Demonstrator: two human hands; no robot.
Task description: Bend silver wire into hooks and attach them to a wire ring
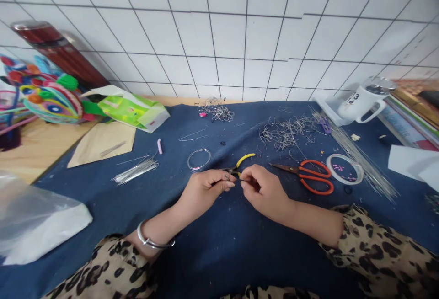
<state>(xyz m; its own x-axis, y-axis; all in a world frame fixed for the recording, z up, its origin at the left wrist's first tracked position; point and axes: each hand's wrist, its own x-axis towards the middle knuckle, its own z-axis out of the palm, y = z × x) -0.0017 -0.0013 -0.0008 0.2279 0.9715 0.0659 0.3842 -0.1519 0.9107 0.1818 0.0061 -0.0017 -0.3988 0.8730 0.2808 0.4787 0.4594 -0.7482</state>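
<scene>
My left hand (pixel 205 190) rests on the blue cloth (pixel 219 253) with its fingers pinched together on something too small to name. My right hand (pixel 263 190) is closed just to the right of it, fingertips almost meeting the left ones. Small yellow-handled pliers (pixel 244 160) lie on the cloth just behind both hands, their jaws close to my left fingertips. Orange-handled scissors (pixel 308 175) lie just right of my right hand. A small wire ring (pixel 199 158) lies behind my left hand.
Heaps of cut wire (pixel 286 130) and a smaller tangle (pixel 216 110) lie at the back. A bundle of straight wires (pixel 135 171) is at left, a tape roll (pixel 345 168) and white mug (pixel 365 99) at right, a plastic bag (pixel 37 221) at near left.
</scene>
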